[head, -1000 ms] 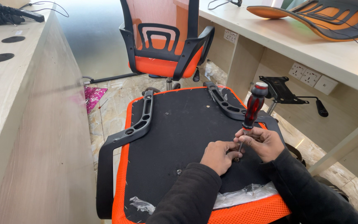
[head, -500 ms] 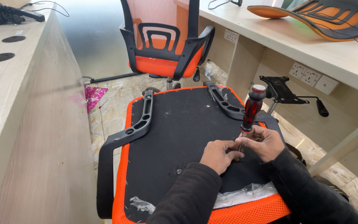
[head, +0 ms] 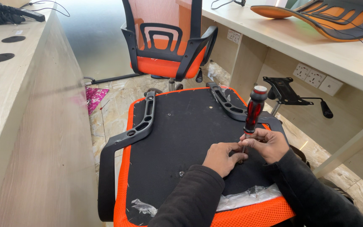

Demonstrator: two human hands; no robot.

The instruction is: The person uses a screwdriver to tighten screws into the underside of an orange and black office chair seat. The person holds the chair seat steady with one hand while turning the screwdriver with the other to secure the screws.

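The screwdriver [head: 253, 110] handle has tilted slightly left, nearer upright, between both hands.

Tiled floor [head: 118, 105] (upturned chair seat [head: 181, 138])

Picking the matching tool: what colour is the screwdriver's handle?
Translucent red with black sections and a pale cap, on the screwdriver held by the right hand; head view.

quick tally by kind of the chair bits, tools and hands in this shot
assembled office chair: 1
upturned seat base: 1
armrests on that seat, left one, right one: 2
chair back shell on the desk: 1
tilt mechanism plate: 1
screwdriver: 1
hands, left hand, right hand: 2
Total: 9
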